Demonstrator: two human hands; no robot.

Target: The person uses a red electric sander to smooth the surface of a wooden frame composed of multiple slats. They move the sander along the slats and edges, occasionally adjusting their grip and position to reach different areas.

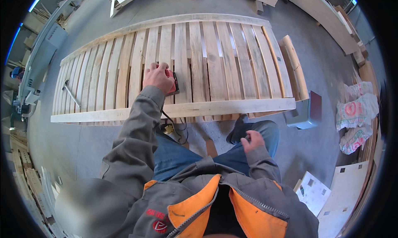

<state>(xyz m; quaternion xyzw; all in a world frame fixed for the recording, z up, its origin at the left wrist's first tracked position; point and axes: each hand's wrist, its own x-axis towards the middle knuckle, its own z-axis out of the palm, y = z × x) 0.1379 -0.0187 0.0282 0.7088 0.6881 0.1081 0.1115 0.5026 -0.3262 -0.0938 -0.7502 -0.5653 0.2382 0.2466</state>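
Observation:
My left hand point(157, 77) is stretched forward and grips a small red power sander point(171, 83) from above. The sander sits flat on the slats of a long wooden slatted panel point(178, 109) lying across in front of me. A black cable point(177, 132) runs from the sander over the panel's near rail and down toward the floor. My right hand point(252, 141) rests on my right knee, on blue trousers, fingers loosely bent and holding nothing. Both sleeves are grey.
A hammer point(69, 92) lies on the slats at the panel's left end. A grey box point(304, 113) stands by the right end, and printed sacks point(357, 110) lie further right. Pale flat boards point(344, 192) lie at lower right, with stacked timber at lower left.

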